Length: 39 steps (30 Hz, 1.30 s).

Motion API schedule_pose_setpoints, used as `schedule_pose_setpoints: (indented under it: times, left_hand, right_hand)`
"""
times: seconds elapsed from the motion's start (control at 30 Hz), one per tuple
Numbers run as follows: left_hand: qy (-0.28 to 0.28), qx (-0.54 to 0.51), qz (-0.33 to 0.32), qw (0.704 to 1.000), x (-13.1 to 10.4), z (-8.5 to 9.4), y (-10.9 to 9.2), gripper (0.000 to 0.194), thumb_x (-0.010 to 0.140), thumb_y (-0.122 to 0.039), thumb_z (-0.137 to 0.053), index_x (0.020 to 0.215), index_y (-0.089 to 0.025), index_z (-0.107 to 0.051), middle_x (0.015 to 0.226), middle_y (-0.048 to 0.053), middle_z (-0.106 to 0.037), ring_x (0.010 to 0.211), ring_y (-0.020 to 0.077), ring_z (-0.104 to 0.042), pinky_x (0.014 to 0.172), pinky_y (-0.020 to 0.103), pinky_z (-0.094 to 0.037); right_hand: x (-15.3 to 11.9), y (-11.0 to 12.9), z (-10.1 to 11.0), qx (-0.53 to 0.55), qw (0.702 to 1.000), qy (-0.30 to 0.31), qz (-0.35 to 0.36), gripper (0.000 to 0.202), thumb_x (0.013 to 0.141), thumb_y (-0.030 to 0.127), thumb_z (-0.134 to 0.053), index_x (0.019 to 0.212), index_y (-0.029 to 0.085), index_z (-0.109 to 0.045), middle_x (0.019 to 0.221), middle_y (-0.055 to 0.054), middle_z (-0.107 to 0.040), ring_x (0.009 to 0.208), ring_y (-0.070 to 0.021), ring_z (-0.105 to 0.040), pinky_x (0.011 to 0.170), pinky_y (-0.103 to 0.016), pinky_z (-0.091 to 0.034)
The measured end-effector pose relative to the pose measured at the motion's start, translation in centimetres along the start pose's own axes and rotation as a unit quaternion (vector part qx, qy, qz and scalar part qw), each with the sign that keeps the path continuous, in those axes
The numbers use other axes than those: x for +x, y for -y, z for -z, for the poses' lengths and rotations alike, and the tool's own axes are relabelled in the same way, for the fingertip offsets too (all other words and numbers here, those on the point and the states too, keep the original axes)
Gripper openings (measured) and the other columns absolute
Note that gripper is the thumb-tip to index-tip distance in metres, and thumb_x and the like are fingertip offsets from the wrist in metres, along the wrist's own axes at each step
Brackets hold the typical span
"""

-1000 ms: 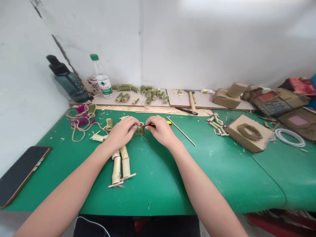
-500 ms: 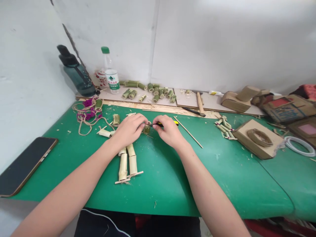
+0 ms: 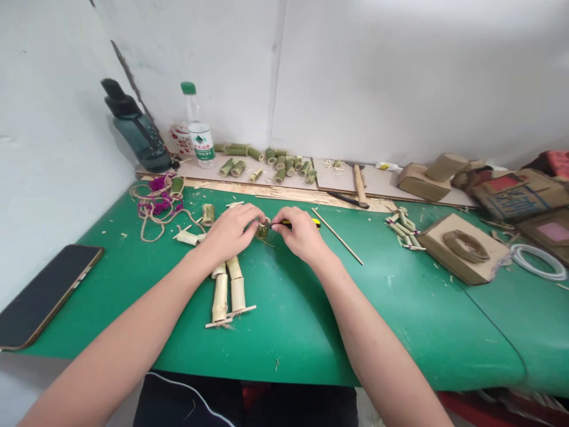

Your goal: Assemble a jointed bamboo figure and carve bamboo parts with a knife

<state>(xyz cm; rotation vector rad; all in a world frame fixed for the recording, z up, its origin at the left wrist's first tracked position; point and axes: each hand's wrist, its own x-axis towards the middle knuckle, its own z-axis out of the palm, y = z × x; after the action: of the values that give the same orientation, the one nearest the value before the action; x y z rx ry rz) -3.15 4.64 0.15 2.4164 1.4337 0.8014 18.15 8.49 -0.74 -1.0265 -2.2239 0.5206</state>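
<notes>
My right hand [image 3: 297,228] is closed round a yellow and black utility knife [image 3: 316,223], its dark tip pointing left. The tip meets a short green bamboo piece [image 3: 262,232]. My left hand [image 3: 235,230] is closed, thumb and fingers gripping that piece at its upper left. Below my left hand and forearm lies a jointed figure of pale bamboo tubes [image 3: 220,296], its two lower limbs ending in thin cross sticks. Part of it is hidden under the hand. Another upright bamboo tube [image 3: 208,214] stands just left of the hand.
A thin stick [image 3: 338,236] lies right of my hands. Behind are cut bamboo pieces [image 3: 288,166], a hammer [image 3: 360,187] and a water bottle [image 3: 202,139]. Twine with purple thread [image 3: 157,204] and a phone [image 3: 48,296] lie left; a cardboard block [image 3: 464,249] sits right.
The view has shifted very slightly. Both hands stay at the small bamboo piece, with the knife tip still against it.
</notes>
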Motion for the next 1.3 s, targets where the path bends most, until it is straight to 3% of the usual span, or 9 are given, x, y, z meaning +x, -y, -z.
schedule_pose_setpoints:
  times: [0.77, 1.0, 1.3]
  left_hand:
    - [-0.007, 0.010, -0.004, 1.000, 0.0, 0.2, -0.5, 0.017, 0.100, -0.019, -0.045, 0.105, -0.020, -0.062, 0.110, 0.006, -0.070, 0.108, 0.0232, -0.063, 0.098, 0.040, -0.048]
    - [-0.003, 0.023, -0.015, 1.000, 0.0, 0.2, -0.4, 0.024, 0.093, -0.009, -0.047, 0.108, -0.021, -0.062, 0.114, 0.006, -0.069, 0.113, 0.0235, -0.062, 0.101, 0.040, -0.047]
    - [0.002, 0.034, -0.013, 0.999, -0.1, 0.4, -0.5, 0.019, 0.097, -0.017, -0.050, 0.111, -0.022, -0.062, 0.118, 0.005, -0.067, 0.114, 0.0236, -0.062, 0.101, 0.040, -0.048]
  right_hand:
    - [-0.3, 0.9, 0.6, -0.052, 0.999, 0.003, 0.000, 0.006, 0.093, 0.018, -0.066, 0.094, 0.023, -0.068, 0.092, -0.002, -0.074, 0.093, -0.0239, -0.060, 0.083, -0.036, -0.038]
    - [-0.4, 1.0, 0.5, -0.066, 0.998, 0.005, 0.005, 0.005, 0.092, 0.020, -0.068, 0.095, 0.023, -0.069, 0.093, -0.003, -0.074, 0.092, -0.0241, -0.061, 0.082, -0.037, -0.038]
    - [-0.3, 1.1, 0.5, -0.080, 0.997, 0.020, -0.006, 0.004, 0.093, 0.022, -0.067, 0.095, 0.023, -0.071, 0.097, -0.003, -0.076, 0.094, -0.0247, -0.061, 0.087, -0.039, -0.038]
